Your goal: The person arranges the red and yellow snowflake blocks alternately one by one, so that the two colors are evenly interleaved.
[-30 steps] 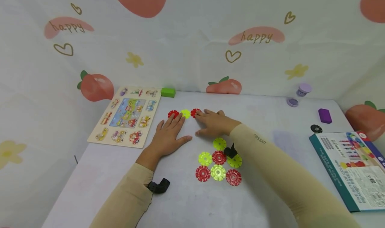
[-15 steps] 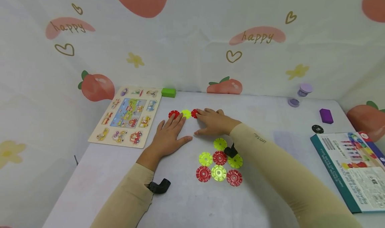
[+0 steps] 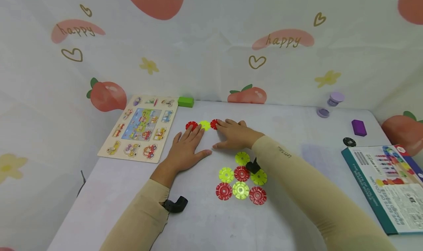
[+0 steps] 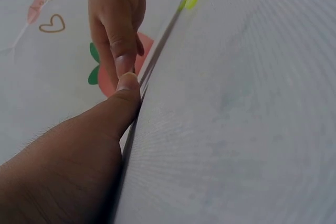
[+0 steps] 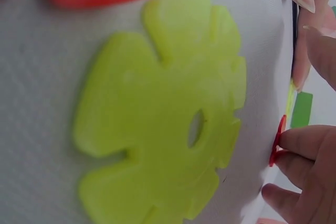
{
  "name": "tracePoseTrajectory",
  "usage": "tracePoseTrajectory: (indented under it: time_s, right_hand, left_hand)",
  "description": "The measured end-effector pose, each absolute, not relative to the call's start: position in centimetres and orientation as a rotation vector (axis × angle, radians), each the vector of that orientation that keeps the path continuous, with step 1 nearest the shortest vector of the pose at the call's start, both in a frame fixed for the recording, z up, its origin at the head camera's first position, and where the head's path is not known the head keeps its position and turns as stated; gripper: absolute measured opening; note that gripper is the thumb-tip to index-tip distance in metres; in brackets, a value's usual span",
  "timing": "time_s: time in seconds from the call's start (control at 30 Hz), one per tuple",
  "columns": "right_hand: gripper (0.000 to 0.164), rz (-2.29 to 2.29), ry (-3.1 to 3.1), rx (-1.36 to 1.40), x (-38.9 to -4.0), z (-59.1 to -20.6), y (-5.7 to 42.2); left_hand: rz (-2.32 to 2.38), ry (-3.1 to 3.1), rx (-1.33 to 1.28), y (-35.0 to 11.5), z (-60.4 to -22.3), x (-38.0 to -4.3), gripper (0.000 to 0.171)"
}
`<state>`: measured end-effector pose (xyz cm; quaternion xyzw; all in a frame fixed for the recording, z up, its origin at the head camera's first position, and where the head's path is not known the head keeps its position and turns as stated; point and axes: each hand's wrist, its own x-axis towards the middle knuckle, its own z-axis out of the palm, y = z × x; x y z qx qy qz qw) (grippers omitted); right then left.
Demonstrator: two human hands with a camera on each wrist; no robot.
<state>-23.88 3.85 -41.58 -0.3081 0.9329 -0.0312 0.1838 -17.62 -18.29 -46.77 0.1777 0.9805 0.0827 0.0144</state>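
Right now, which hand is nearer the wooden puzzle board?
Left. The left hand lies just to the right of the puzzle board, apart from it; the right hand is farther right, its fingertips at a red disc.

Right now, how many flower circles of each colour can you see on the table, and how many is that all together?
Red flower circles: 5
Yellow-green flower circles: 5
Total in sight: 10
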Motion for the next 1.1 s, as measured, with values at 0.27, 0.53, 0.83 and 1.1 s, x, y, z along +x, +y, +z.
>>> tracePoseTrajectory:
  time_s: [0.27, 0.53, 0.83, 1.1]
  right_hand:
    - [0.084, -0.515, 2.651, -0.839, -23.2, -40.8, 5.8]
    - [0.05, -1.348, 2.384, -0.701, -19.1, -40.2, 11.3]
    - [0.043, -1.626, 2.196, -0.585, -16.7, -43.7, 15.6]
    - [0.062, -1.412, 2.303, -0.65, -16.6, -45.2, 15.7]
  left_hand:
    - [0.247, 3.043, 0.566, -18.3, -47.0, -17.9, 0.096]
    - [0.238, 3.036, 0.554, -18.3, -46.7, -18.1, 0.098]
    - [0.271, 3.038, 0.595, -18.5, -46.9, -18.5, 0.098]
    - [0.278, 3.026, 0.602, -18.6, -46.9, -18.7, 0.099]
